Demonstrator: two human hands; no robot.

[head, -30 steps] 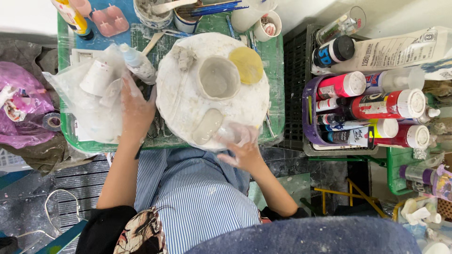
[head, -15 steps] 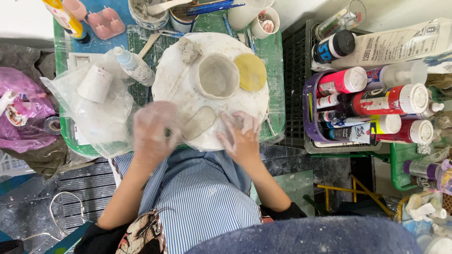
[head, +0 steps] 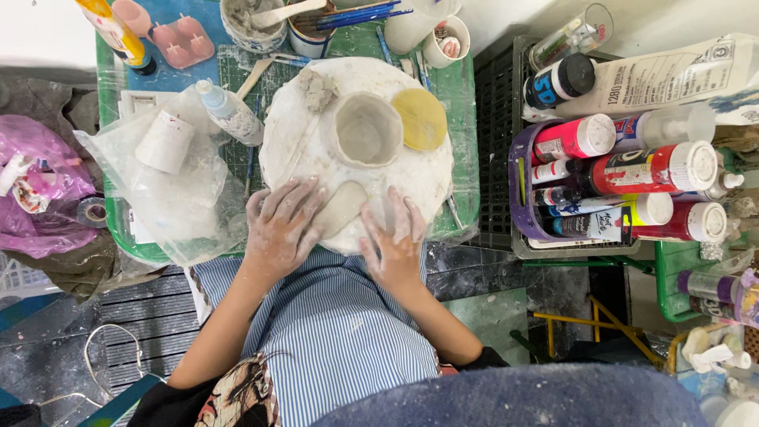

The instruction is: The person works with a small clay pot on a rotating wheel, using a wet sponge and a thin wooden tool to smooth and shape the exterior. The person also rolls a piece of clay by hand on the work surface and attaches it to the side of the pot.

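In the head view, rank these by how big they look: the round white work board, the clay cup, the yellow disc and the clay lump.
1. Round white work board, by far the largest.
2. Clay cup.
3. Yellow disc, only slightly smaller than the cup, so that order is unsure.
4. Clay lump, smallest.

Clay cup on round board, flat clay slab before it, between both hands.

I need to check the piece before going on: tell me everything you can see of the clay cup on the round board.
The clay cup is a small, hand-pinched pot of wet-looking grey clay with an uneven, wavy rim and an empty hollow. It stands upright, mouth up, near the middle of the white round board. A flat yellow disc lies right beside it, a grey clay lump on its other side. Neither hand touches it.
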